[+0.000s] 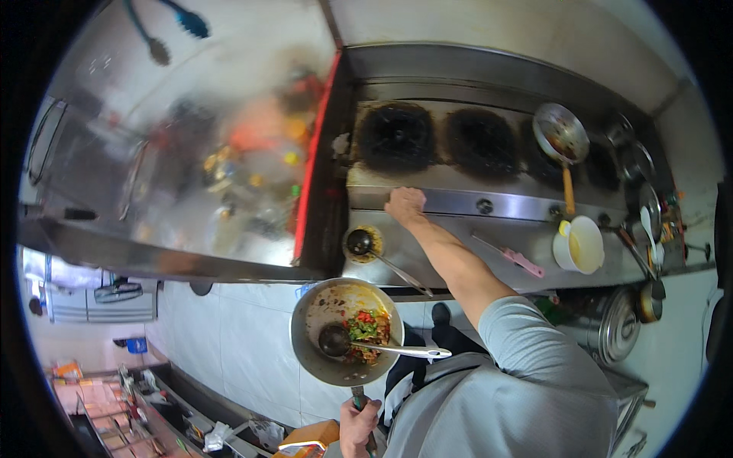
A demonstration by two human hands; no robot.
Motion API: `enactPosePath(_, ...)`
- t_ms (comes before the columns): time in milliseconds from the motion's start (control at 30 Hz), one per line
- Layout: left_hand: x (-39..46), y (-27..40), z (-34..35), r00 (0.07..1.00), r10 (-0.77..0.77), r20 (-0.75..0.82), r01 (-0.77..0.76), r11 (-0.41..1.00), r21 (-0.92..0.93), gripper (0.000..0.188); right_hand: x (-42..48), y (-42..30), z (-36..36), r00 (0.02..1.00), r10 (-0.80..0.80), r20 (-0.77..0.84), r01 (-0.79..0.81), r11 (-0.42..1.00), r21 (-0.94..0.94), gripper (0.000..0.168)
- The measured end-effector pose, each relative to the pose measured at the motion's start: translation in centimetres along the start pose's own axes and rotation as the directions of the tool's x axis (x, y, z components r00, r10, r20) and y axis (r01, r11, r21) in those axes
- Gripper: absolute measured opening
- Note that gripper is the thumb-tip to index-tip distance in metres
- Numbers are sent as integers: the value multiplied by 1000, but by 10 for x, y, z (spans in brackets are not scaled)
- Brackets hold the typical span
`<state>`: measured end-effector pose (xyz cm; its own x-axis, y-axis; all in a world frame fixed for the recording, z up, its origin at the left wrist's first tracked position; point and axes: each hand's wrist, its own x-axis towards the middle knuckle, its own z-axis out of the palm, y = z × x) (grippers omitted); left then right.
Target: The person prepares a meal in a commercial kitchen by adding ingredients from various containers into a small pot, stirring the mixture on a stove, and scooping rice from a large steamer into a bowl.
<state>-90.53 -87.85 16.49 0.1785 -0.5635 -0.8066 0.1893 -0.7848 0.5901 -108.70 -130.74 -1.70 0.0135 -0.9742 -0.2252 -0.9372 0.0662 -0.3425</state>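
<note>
My left hand grips the handle of a deep metal pan. Inside the pan are chopped red and green peppers with browned food, and a metal ladle rests with its handle across the rim. My right hand is at the stove's front panel, fingers curled; whatever lies under them is hidden. Just below that hand, a second ladle lies in a small bowl of chopped yellowish food. A pink-handled knife lies on the steel ledge, right of my forearm.
A frying pan with a wooden handle sits on a right-hand burner. Two blackened burners are at the left. A white pot stands on the ledge. A red-edged partition borders the stove; a lidded metal pot is below right.
</note>
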Motion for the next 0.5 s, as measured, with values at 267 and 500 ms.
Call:
enactPosePath(267,1,-4,-7,998,41,52,-39,999,-37,22,-153,163,-45,997,67,-41,-65,997,36,25)
enactPosePath(500,-9,17,-8,995,-2,103,7,999,-47,23,-248,273,-36,987,151,54,-143,981,-128,39)
